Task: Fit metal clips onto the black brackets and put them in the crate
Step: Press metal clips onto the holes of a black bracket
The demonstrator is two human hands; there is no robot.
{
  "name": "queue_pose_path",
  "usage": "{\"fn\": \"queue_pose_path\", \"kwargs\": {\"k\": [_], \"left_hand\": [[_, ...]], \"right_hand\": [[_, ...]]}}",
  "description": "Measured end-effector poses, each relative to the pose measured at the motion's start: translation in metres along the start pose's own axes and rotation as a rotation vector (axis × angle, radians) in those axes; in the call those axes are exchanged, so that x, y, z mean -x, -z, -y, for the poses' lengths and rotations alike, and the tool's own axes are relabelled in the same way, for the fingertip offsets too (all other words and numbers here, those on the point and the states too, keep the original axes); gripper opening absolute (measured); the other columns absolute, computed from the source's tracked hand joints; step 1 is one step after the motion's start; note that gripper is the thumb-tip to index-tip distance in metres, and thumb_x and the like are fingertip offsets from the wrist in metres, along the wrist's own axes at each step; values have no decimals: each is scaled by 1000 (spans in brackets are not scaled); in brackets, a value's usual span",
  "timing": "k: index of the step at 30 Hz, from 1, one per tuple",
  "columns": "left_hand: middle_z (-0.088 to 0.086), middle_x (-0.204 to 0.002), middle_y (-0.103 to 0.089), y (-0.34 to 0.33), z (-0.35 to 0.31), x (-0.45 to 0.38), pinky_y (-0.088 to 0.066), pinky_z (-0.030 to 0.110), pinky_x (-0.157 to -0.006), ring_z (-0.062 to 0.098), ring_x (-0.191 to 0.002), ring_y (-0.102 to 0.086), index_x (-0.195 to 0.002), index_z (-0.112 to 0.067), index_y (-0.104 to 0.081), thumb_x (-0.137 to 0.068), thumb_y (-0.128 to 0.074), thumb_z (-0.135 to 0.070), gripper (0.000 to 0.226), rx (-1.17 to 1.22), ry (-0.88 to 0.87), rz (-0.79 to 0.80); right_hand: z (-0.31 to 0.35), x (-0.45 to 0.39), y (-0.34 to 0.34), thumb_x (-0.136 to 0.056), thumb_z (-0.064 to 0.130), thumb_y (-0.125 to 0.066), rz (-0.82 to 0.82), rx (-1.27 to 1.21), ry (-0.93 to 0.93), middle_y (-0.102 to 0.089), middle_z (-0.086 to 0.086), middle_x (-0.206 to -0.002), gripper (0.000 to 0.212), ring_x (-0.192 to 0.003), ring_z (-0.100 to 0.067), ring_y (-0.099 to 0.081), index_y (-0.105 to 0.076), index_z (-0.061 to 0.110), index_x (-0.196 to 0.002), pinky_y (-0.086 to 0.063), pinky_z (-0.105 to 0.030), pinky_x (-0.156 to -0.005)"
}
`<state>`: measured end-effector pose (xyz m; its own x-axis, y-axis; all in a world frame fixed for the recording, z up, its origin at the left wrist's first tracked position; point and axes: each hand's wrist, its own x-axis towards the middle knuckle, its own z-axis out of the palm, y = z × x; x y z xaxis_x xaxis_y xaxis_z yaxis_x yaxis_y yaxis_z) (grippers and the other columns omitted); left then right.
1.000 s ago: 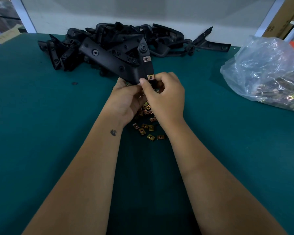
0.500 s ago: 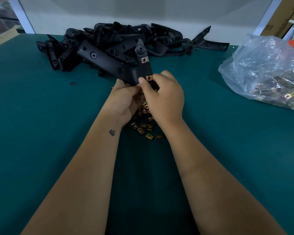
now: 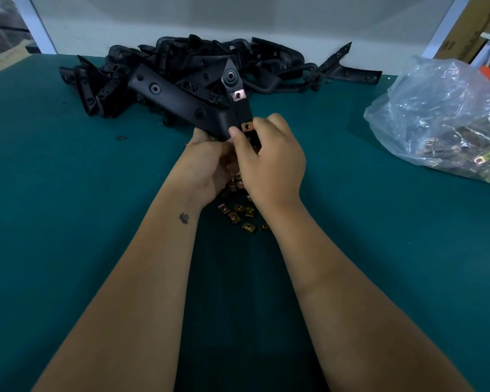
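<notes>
Black bracket (image 3: 181, 104), angled and drilled with holes, is held up above a green table (image 3: 68, 222), its lower corner gripped in the curled fingers of the left hand (image 3: 207, 168). Right hand (image 3: 272, 165) pinches a metal clip (image 3: 247, 126) between thumb and forefinger against the bracket's upright arm (a second clip (image 3: 238, 95) already sits higher on that arm). Loose clips (image 3: 239, 213) lie on the table under the wrists. Behind the hands lies a pile of brackets (image 3: 210, 60); a plastic bag (image 3: 441, 123) of clips lies at the right.
</notes>
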<state>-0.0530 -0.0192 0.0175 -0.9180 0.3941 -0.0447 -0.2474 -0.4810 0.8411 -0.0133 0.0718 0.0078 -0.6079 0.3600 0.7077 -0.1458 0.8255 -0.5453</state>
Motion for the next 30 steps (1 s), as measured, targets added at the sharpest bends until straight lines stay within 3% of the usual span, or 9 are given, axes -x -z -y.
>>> {"fn": "queue_pose_path", "kwargs": {"k": [3, 6, 10, 13, 16, 18, 22, 25, 30], "left_hand": [[3, -100, -73, 2, 1, -1, -55, 27, -65, 15, -78, -70, -117, -26, -55, -93, -43, 15, 49, 30, -18, 12], [5, -101, -71, 1, 2, 0, -56, 25, -65, 13, -76, -70, -119, -20, -56, -93, -39, 17, 49, 71, -23, 0], [8, -101, -69, 1, 2, 3, -52, 33, -86, 22, -90, -65, -119, -7, -57, -95, -34, 12, 39, 140, 29, -18], [17, -115, -59, 2, 1, 5, -38, 39, -103, 30, -105, -48, -125, 2, -55, -96, -32, 6, 37, 203, 91, -34], [19, -121, -56, 2, 1, 6, -34, 43, -114, 31, -110, -50, -136, 4, -50, -97, -32, 3, 43, 213, 110, -56], [18, -118, -57, 2, 1, 5, -36, 40, -105, 30, -107, -47, -138, 3, -49, -97, -32, 4, 45, 211, 98, -52], [5, -98, -72, 1, 2, 2, -48, 36, -88, 20, -90, -64, -125, -12, -57, -94, -33, 11, 46, 70, 43, 5], [5, -93, -70, 1, 3, -2, -50, 26, -66, 14, -74, -66, -122, -14, -53, -91, -35, 17, 49, -3, 20, 8], [1, -90, -70, 4, 8, -7, -43, 28, -65, 14, -73, -60, -126, -20, -53, -88, -36, 21, 58, -117, -29, -11]], "right_hand": [[2, 1, 0, -90, 35, -67, 4, 0, -1, -55, 0, -78, 32, -59, -14, -46, -64, 6, -78, -27, -25, -51], [0, 0, 1, -87, 38, -71, 42, -49, -36, -60, 2, -85, 29, -69, -14, -55, -70, 9, -87, -42, -29, -56], [3, -1, 5, -84, 42, -73, 86, -146, -77, -61, 1, -103, 44, -91, -11, -59, -68, 10, -114, -50, -30, -74], [5, 0, 7, -82, 40, -75, 96, -181, -39, -59, 1, -105, 47, -90, -6, -55, -66, 10, -116, -47, -24, -74], [5, 1, 7, -82, 38, -76, 97, -183, -19, -58, 0, -106, 47, -89, -4, -51, -65, 9, -117, -45, -22, -72], [5, 1, 7, -82, 38, -75, 98, -180, -17, -57, 0, -107, 48, -88, -1, -48, -63, 10, -119, -42, -19, -71], [1, -2, 7, -84, 35, -72, 65, -180, -56, -57, 2, -104, 39, -86, -2, -49, -64, 11, -114, -44, -22, -70], [-3, -3, 6, -85, 36, -70, 30, -165, -98, -57, 4, -101, 32, -83, -3, -50, -65, 13, -107, -42, -20, -66], [-7, -4, 5, -85, 43, -66, 7, -121, -155, -56, 10, -94, 28, -83, -5, -49, -59, 18, -95, -36, -15, -59]]}}
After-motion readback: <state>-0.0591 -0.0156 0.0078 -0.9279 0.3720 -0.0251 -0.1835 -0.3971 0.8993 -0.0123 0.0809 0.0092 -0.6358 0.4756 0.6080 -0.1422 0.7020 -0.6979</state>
